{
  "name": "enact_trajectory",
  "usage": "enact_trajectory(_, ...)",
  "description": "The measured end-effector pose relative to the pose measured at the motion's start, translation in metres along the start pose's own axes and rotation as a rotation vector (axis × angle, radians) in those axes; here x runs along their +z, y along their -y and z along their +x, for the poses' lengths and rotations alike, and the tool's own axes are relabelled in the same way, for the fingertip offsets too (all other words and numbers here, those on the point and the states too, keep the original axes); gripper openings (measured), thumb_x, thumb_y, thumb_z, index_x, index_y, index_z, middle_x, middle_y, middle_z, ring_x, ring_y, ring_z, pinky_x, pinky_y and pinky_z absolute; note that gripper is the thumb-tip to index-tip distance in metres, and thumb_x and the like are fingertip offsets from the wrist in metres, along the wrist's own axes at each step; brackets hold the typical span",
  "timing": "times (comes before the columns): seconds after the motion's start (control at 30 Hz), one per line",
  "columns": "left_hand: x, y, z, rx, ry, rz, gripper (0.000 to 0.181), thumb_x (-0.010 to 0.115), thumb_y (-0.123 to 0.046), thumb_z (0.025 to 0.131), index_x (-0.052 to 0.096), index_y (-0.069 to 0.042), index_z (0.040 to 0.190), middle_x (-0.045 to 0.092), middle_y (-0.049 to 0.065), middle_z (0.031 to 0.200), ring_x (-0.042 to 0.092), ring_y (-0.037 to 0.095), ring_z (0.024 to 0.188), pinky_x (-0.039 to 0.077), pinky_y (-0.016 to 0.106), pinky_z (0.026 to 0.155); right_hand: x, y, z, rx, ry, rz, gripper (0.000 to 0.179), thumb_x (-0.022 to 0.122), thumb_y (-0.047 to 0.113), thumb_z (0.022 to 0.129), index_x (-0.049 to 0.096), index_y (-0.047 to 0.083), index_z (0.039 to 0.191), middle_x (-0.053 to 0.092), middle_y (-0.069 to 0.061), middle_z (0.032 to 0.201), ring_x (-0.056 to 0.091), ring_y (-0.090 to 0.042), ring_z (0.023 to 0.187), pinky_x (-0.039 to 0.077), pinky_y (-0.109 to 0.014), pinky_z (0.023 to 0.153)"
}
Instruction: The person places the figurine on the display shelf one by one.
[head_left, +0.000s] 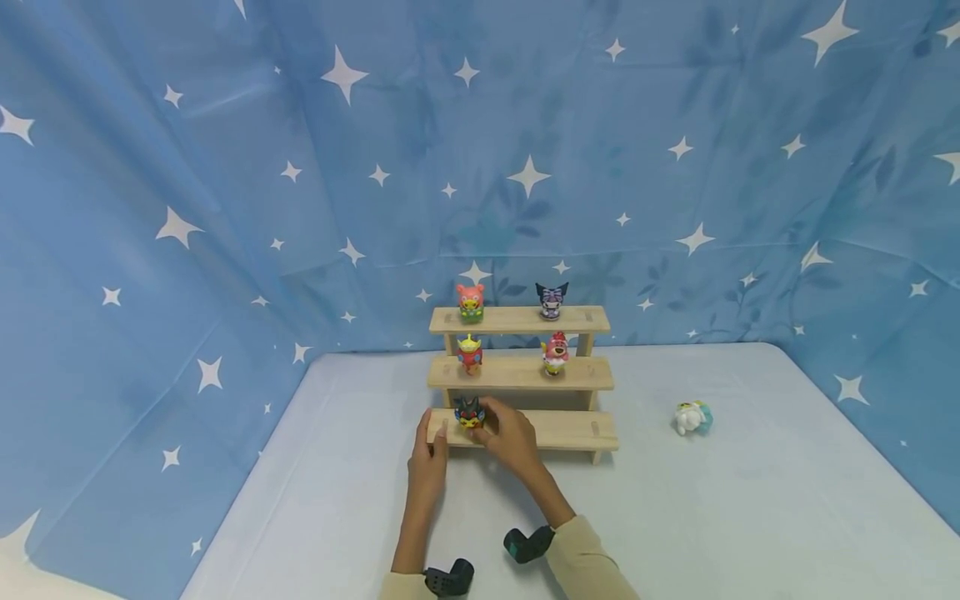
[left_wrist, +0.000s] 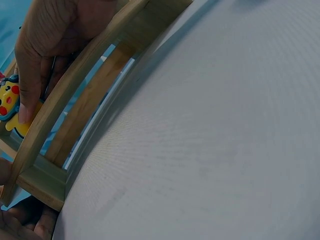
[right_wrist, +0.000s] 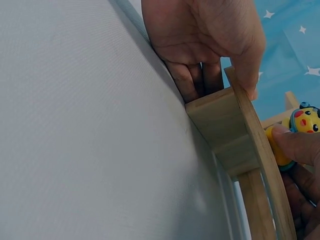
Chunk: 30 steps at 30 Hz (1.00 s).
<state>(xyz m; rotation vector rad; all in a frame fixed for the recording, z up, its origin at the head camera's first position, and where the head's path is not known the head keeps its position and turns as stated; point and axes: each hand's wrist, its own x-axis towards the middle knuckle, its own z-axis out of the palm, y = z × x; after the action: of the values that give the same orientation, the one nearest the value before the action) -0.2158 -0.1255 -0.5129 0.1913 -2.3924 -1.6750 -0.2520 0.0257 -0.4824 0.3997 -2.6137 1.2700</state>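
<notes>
A three-step wooden display shelf [head_left: 566, 428] stands on the white table. On its lowest step, towards the left end, is a yellow figurine with red cheeks and a dark pointed hood [head_left: 469, 413]; my right hand [head_left: 513, 437] pinches it between thumb and fingers. My left hand [head_left: 427, 475] grips the left end of that same step. In the right wrist view, the left hand [right_wrist: 205, 35] has its thumb on the step's edge and its fingers around the end support. The figurine's yellow face [left_wrist: 9, 97] also shows in the left wrist view; its base is partly hidden.
A pink figurine [head_left: 471, 303] and a purple-black one [head_left: 551, 301] stand on the top step. The middle step holds a red-green one [head_left: 470, 355] and a pink-red one [head_left: 555, 354]. A white-turquoise figurine [head_left: 693, 417] lies on the table to the right. Behind hangs a blue starry curtain [head_left: 420, 208].
</notes>
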Motion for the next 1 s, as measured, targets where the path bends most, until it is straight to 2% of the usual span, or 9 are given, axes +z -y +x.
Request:
enact_trajectory(0.2, 0.001, 0.001, -0.001, -0.008, 0.006, -0.004, 0.054, 0.042, -0.031, 0.106, 0.027, -0.012, 0.154, 0.037, 0.022, 0.153, 0.039, 0.046, 0.137, 0.039, 0.061, 0.106, 0.0, 0.0, -0.002, 0.022, -0.007, 0.003, 0.043, 0.083, 0.022, 0.076, 0.068, 0.017, 0.116, 0.072, -0.007, 0.117, 0.066, -0.03, 0.111, 0.05, -0.051, 0.093)
enact_trajectory(0.57, 0.0, -0.001, -0.001, -0.014, 0.018, -0.011, 0.054, 0.041, -0.031, 0.106, 0.026, -0.012, 0.155, 0.036, 0.023, 0.153, 0.04, 0.046, 0.136, 0.039, 0.061, 0.106, -0.004, -0.005, -0.004, -0.008, -0.002, 0.04, 0.049, 0.082, 0.024, 0.078, 0.065, 0.014, 0.122, 0.073, -0.008, 0.113, 0.067, -0.03, 0.107, 0.05, -0.05, 0.091)
enact_trajectory(1.0, -0.001, -0.002, 0.0, -0.017, 0.01, 0.0, 0.054, 0.042, -0.031, 0.106, 0.027, -0.012, 0.154, 0.038, 0.024, 0.152, 0.042, 0.046, 0.135, 0.041, 0.06, 0.104, -0.014, -0.006, -0.012, -0.043, -0.007, 0.107, 0.047, 0.081, 0.014, 0.078, 0.064, 0.012, 0.122, 0.073, -0.007, 0.114, 0.069, -0.025, 0.105, 0.054, -0.043, 0.09)
